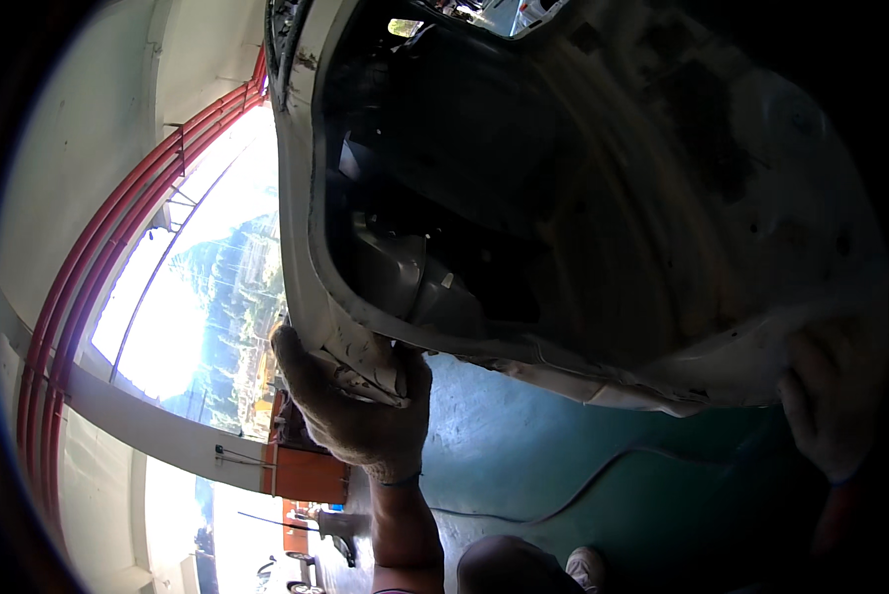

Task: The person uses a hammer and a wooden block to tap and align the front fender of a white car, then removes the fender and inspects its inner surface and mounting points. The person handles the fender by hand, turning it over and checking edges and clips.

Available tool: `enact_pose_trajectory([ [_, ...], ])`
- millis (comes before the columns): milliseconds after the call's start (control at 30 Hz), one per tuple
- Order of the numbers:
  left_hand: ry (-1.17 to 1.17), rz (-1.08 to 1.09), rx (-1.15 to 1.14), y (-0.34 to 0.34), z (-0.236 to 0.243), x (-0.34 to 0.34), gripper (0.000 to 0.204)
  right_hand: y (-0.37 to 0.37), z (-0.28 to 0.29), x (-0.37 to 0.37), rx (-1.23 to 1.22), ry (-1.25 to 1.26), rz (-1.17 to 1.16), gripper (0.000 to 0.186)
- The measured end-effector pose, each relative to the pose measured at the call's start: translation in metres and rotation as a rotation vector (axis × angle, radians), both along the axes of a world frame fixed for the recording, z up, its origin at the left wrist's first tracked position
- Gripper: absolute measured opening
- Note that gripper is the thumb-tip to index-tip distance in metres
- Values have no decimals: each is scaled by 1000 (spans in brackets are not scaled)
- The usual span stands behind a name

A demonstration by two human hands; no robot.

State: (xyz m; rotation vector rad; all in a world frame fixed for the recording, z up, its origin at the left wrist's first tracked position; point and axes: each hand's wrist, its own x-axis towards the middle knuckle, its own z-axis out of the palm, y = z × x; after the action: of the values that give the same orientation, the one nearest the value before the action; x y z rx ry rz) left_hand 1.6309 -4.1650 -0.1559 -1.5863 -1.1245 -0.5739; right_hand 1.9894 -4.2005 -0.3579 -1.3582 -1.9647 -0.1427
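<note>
A large pale car body panel [603,374], dirty and creased, fills the upper right, with a wide dark opening in it. Its lower edge is bent and torn. My left hand [370,421], in a light knitted work glove, is closed round the panel's crumpled lower left corner, thumb on the outer side. Far to the right, in deep shadow, my right hand [829,406] grips the lower right edge of the same panel; its fingers show only dimly.
A dark hose [603,470] winds over the green floor [504,436] below the panel. My knee [514,566] and a shoe [585,569] show at the bottom. Red pipes [117,228] run along the wall at left, beside bright openings. An orange cabinet [311,473] stands behind my left forearm.
</note>
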Motion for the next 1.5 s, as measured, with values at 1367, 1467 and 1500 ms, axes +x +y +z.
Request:
enact_pose_trajectory([
  [1367, -27, -196, -56, 4, 9, 6, 88, 7, 9, -14, -23, 69, -76, 37],
  [1467, 52, -185, -47, 9, 12, 8, 86, 4, 7, -11, -4, 72, -99, 36],
  [1500, 94, -167, -52, 8, 16, 7, 86, 3, 5, -10, 1, 65, -117, 35],
])
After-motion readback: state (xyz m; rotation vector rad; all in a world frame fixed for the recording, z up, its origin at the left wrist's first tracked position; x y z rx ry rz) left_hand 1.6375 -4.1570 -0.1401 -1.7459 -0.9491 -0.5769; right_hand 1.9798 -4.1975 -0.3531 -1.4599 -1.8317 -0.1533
